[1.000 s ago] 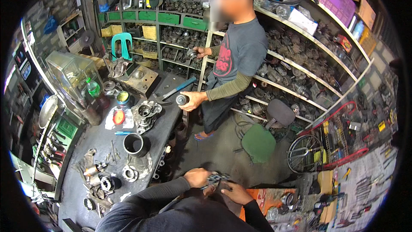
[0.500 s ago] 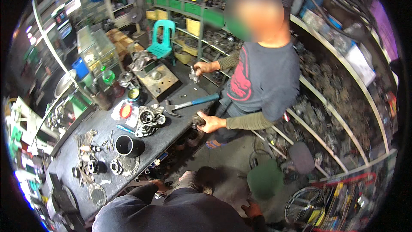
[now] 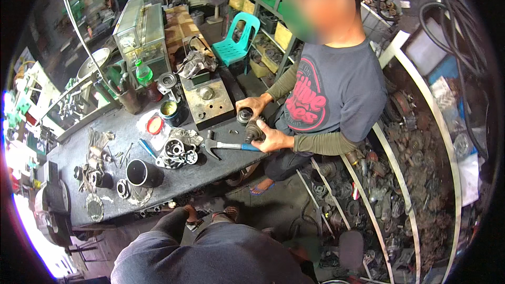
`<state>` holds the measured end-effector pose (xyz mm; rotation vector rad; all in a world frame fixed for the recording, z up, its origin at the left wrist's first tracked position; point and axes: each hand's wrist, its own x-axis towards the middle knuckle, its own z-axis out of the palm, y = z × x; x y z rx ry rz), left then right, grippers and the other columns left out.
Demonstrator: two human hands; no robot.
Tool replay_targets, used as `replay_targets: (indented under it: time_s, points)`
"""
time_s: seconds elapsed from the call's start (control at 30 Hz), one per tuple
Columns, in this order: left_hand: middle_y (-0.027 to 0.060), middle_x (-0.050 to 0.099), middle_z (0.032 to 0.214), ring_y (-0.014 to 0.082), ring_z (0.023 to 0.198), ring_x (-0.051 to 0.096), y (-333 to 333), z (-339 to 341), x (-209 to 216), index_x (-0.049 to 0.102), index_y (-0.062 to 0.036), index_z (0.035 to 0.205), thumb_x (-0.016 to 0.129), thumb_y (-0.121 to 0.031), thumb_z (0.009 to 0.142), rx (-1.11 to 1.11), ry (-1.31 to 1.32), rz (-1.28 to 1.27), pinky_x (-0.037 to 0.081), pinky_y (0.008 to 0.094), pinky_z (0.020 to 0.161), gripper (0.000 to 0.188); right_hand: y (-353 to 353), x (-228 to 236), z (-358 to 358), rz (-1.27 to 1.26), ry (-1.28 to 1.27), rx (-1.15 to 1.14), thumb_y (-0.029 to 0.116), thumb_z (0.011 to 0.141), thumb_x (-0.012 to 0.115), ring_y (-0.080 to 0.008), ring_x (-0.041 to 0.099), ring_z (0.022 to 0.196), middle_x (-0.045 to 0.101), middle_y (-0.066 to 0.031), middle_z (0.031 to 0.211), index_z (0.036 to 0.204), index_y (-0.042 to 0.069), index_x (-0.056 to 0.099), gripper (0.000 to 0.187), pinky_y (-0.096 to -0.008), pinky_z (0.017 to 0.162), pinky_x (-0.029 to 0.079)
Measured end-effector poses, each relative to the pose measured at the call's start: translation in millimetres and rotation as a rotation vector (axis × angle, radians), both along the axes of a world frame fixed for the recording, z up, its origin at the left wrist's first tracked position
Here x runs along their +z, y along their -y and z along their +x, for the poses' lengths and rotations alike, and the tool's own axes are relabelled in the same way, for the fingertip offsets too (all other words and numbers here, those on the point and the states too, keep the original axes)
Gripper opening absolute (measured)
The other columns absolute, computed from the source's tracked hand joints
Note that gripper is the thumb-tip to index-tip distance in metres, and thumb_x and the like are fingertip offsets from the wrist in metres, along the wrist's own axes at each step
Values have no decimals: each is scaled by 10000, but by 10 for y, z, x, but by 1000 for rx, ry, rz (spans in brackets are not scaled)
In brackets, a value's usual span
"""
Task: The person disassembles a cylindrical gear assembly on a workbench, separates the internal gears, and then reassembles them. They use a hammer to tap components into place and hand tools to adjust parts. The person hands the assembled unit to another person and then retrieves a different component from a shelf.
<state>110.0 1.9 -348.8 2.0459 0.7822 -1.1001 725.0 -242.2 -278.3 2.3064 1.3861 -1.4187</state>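
Observation:
My left hand [image 3: 191, 213] hangs low beside the front edge of the workbench [image 3: 173, 186], at the end of a dark sleeve. Its fingers are too small and dim to read. My right hand [image 3: 299, 254] is a dark blur at my right side, near the floor. Across the bench corner a person holds a dark round metal part [image 3: 244, 115] in one hand and a toothed gear part [image 3: 255, 130] in the other, close together. On the bench near them lies a claw hammer [image 3: 231, 146] with a blue handle. An opened metal housing [image 3: 178, 151] sits beside it.
A black cylinder shell [image 3: 141, 173] and small metal parts [image 3: 96, 178] occupy the bench's left half. Behind stand a drilled steel block [image 3: 210, 106], a green bottle [image 3: 143, 73] and a glass case [image 3: 139, 31]. A turquoise chair [image 3: 234, 42] is beyond. Part-filled shelves [image 3: 405, 179] line the right.
My view has swung to the right and the bench appears shifted. The other person has brought both hands together, with the two metal parts nearly touching. My right hand has become darker and more blurred.

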Motion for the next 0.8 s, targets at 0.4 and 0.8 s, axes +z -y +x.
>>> replay_targets:
  time_s: [0.4, 0.8]
  points:
    - [136, 789, 1136, 240, 1059, 735, 465, 1259, -1, 781, -94, 1274, 458, -762, 1069, 1121, -54, -264, 556, 428, 927, 770, -1691, -607, 1981, 40, 62, 708, 491, 1039, 655, -422, 687, 1288, 713, -263, 1396, 1551, 19, 597, 698, -519, 1092, 533]
    - [230, 738, 1349, 390, 1273, 710, 196, 2379, 73, 793, -95, 1288, 611, -538, 964, 968, 127, -84, 561, 484, 1056, 578, -4540, -118, 1550, -30, -69, 531, 548, 1034, 668, -411, 561, 1485, 590, -268, 1588, 1581, -12, 552, 792, -481, 1223, 448]
